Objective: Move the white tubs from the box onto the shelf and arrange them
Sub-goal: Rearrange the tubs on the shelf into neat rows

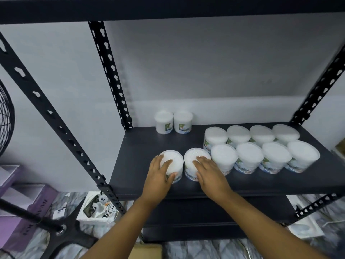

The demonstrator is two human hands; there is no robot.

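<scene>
Two white tubs stand side by side near the front of the dark shelf point(134, 146). My left hand point(159, 176) wraps the left tub point(174, 156), fingers over its lid. My right hand point(209, 172) rests on the lid and front of the right tub point(193, 157). To the right, several more white tubs point(248, 156) fill two rows; the nearest one touches the tub under my right hand. Two smaller-looking tubs point(173, 121) stand at the back edge by the wall. The box is only partly visible as a brown corner point(147, 251) at the bottom.
Black slotted uprights point(110, 75) frame the shelf, with another board overhead. A fan point(5, 116) and its stand are at the left. Purple boxes point(16, 217) and a white tray with a phone and cables point(97, 208) lie on the marbled floor.
</scene>
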